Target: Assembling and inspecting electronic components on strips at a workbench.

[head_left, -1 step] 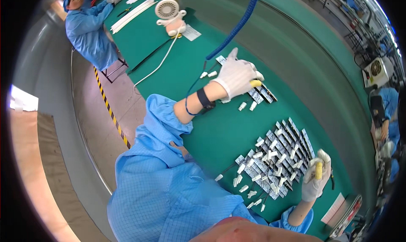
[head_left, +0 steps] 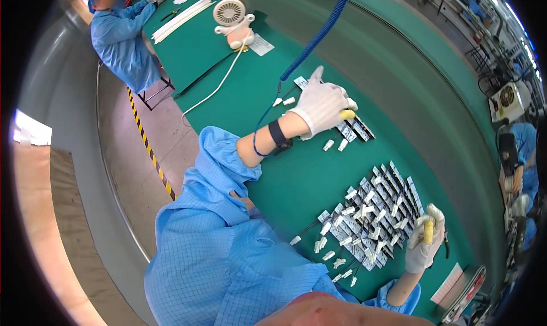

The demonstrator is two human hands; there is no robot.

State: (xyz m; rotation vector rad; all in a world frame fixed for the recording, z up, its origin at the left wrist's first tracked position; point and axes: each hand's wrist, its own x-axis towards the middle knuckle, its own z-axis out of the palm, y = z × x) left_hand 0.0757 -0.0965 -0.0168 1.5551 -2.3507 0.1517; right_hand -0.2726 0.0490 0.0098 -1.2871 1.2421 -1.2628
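Observation:
My left hand [head_left: 325, 107], in a white glove with a yellow fingertip cover, lies over a small group of narrow strips [head_left: 360, 131] at the far part of the bench. One finger sticks out; the others curl down, and what they grip is hidden. A dark band [head_left: 277, 133] with a blue cord circles that wrist. At the near right, my right hand [head_left: 423, 243], gloved alike, has its fingers curled together beside a spread pile of strips [head_left: 393, 198] with white connectors [head_left: 346, 242]. Whether it holds anything small is not visible. Two loose white connectors [head_left: 329, 145] lie below my left hand.
A coiled blue cord [head_left: 319, 35] hangs over the green bench [head_left: 296, 183]. Further back stand a small fan [head_left: 231, 15] with a white cable and a bundle of white strips [head_left: 183, 19]. A co-worker [head_left: 125, 47] sits at far left. A dark tool-like item [head_left: 447, 246] lies beside my right hand.
The whole view has shifted very slightly. Both hands keep their places over the strips and beside the pile.

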